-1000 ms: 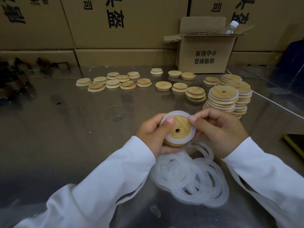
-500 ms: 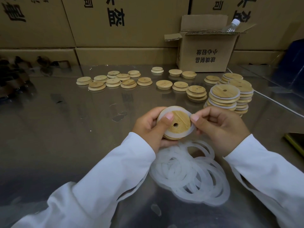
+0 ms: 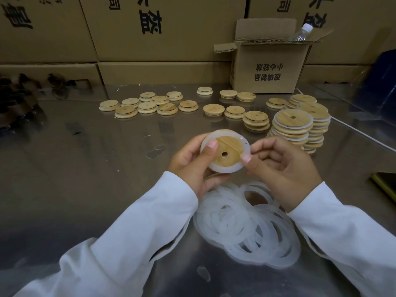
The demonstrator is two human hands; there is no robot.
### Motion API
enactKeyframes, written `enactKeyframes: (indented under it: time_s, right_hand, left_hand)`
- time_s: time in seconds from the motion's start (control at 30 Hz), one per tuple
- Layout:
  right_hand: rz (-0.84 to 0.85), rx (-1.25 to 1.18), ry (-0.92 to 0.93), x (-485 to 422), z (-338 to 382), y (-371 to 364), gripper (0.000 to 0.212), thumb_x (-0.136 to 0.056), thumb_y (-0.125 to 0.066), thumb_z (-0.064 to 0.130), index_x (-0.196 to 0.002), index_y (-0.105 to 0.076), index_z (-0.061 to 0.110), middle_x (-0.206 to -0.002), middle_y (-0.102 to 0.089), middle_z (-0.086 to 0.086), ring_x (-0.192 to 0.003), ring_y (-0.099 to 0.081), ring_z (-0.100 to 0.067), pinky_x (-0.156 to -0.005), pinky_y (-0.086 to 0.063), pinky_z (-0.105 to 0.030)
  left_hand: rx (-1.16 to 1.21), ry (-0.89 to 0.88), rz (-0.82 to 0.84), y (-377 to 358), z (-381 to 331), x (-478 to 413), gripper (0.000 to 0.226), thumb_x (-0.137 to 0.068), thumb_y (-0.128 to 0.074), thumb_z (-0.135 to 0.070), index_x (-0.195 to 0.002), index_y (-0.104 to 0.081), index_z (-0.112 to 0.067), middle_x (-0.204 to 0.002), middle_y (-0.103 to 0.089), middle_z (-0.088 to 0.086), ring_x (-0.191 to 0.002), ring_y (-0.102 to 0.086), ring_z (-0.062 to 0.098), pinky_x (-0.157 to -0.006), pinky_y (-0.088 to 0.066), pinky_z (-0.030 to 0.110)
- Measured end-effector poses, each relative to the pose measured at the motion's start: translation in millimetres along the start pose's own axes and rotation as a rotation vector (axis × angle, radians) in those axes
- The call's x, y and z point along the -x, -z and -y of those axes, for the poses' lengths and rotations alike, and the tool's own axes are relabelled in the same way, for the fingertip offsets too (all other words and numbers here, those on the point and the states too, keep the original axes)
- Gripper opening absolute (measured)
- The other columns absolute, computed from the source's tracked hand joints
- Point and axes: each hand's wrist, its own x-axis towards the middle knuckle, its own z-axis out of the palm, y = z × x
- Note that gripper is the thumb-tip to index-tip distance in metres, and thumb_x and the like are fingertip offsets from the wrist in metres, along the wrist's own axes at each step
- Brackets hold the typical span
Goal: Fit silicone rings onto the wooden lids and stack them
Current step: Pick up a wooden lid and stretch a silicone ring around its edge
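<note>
Silicone ring (image 3: 222,169) lies around the wooden lid (image 3: 230,146), held above the desk (image 3: 85,168). The left hand (image 3: 190,166) grips the lid, thumb on its face. The right hand (image 3: 280,172) pinches the ring's edge. Whether it is fully seated, I can't quite tell. Loose rings (image 3: 246,228) lie below, finished stacks (image 3: 293,127) to the right.

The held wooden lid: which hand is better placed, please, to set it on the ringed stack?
Probably the right hand: it pinches the wooden lid, and the ringed stack stands on its side, farther from the left hand.
</note>
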Motion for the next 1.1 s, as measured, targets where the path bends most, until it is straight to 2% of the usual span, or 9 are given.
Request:
enactKeyframes:
  time_s: [0.07, 0.23, 0.37, 0.43, 0.53, 0.77, 0.9, 1.03, 1.1]
  right_hand:
    - [-0.020, -0.001, 0.017, 0.3, -1.2, -1.6, 0.008, -0.075, -0.068, 0.012, -0.074, -0.060, 0.014, -0.070, -0.064, -0.003, -0.063, -0.062, -0.013, -0.064, -0.053, -0.020]
    - [-0.061, 0.009, 0.020, -0.9, 0.6, -1.3, 0.009, -0.079, -0.063, 0.006, -0.072, -0.061, 0.011, -0.069, -0.064, -0.004, -0.061, -0.060, -0.007, -0.064, -0.052, -0.016]
    - [-0.082, 0.015, -0.051, -2.4, -2.1, -0.1, 0.013, -0.082, -0.062, 0.010, -0.070, -0.062, 0.015, -0.067, -0.064, -0.002, -0.064, -0.060, -0.012, -0.069, -0.052, -0.029]
    - [-0.074, -0.011, -0.083, -2.8, -2.6, 0.4, 0.014, -0.082, -0.061, 0.010, -0.070, -0.063, 0.017, -0.065, -0.064, -0.002, -0.065, -0.061, -0.016, -0.069, -0.052, -0.031]
    - [-0.055, 0.003, -0.089, -3.8, -2.5, 2.2, 0.014, -0.082, -0.062, 0.011, -0.069, -0.064, 0.017, -0.063, -0.065, 0.002, -0.063, -0.060, -0.010, -0.067, -0.049, -0.027]
    - [-0.047, 0.097, -0.064, -4.5, -1.9, 3.1, 0.015, -0.081, -0.064, 0.018, -0.066, -0.064, 0.021, -0.052, -0.062, 0.011, -0.051, -0.054, 0.001, -0.055, -0.047, -0.011]
    - [-0.048, 0.063, -0.044, -3.0, 1.6, 2.5, 0.012, -0.080, -0.064, 0.017, -0.068, -0.065, 0.019, -0.055, -0.062, 0.007, -0.054, -0.056, -0.003, -0.057, -0.048, -0.013]
    - [-0.069, 0.027, -0.014, 0.7, 3.6, -0.7, 0.008, -0.080, -0.064, 0.010, -0.073, -0.063, 0.013, -0.063, -0.063, 0.001, -0.055, -0.058, -0.003, -0.059, -0.050, -0.014]
    - [-0.089, 0.007, -0.027, 2.3, 2.9, -4.0, 0.006, -0.078, -0.066, 0.011, -0.076, -0.061, 0.014, -0.071, -0.065, -0.004, -0.062, -0.061, -0.010, -0.062, -0.052, -0.018]
  left_hand:
    - [0.000, 0.012, -0.001, 0.3, 0.4, -0.1, 0.020, -0.086, -0.050, -0.022, -0.101, -0.063, -0.018, -0.097, -0.068, 0.005, -0.092, -0.067, 0.022, -0.065, -0.057, 0.029]
    - [-0.046, 0.004, -0.017, 0.4, 2.5, -0.2, 0.016, -0.084, -0.055, -0.010, -0.098, -0.063, -0.009, -0.087, -0.070, 0.009, -0.083, -0.067, 0.023, -0.069, -0.059, 0.032]
    - [-0.082, 0.012, -0.007, 1.9, 4.6, 0.1, 0.016, -0.083, -0.056, -0.004, -0.098, -0.063, -0.006, -0.084, -0.071, 0.009, -0.079, -0.068, 0.021, -0.071, -0.058, 0.034]
    - [-0.070, 0.014, -0.014, 2.0, 4.9, -0.2, 0.015, -0.085, -0.054, -0.002, -0.096, -0.063, -0.006, -0.083, -0.071, 0.009, -0.078, -0.069, 0.021, -0.070, -0.059, 0.033]
    - [-0.063, 0.003, -0.028, 1.5, 4.8, -1.0, 0.014, -0.086, -0.053, -0.001, -0.093, -0.063, -0.007, -0.078, -0.072, 0.006, -0.074, -0.069, 0.018, -0.065, -0.058, 0.030]
    - [-0.040, -0.004, -0.071, 1.2, 2.6, -2.2, 0.014, -0.085, -0.054, -0.001, -0.094, -0.064, -0.007, -0.084, -0.072, 0.009, -0.081, -0.069, 0.022, -0.073, -0.058, 0.033]
    - [0.019, -0.008, -0.074, 0.2, 0.8, -1.4, 0.014, -0.085, -0.053, -0.001, -0.092, -0.063, -0.007, -0.080, -0.072, 0.007, -0.077, -0.070, 0.019, -0.069, -0.058, 0.030]
    - [-0.051, -0.073, -0.086, -2.9, 2.1, 1.2, 0.013, -0.084, -0.055, 0.000, -0.093, -0.062, -0.008, -0.086, -0.070, 0.011, -0.080, -0.068, 0.023, -0.070, -0.059, 0.032]
    - [-0.075, -0.085, -0.115, -3.2, 3.3, 1.2, 0.013, -0.084, -0.057, -0.001, -0.092, -0.062, -0.010, -0.091, -0.069, 0.013, -0.084, -0.067, 0.025, -0.071, -0.059, 0.033]
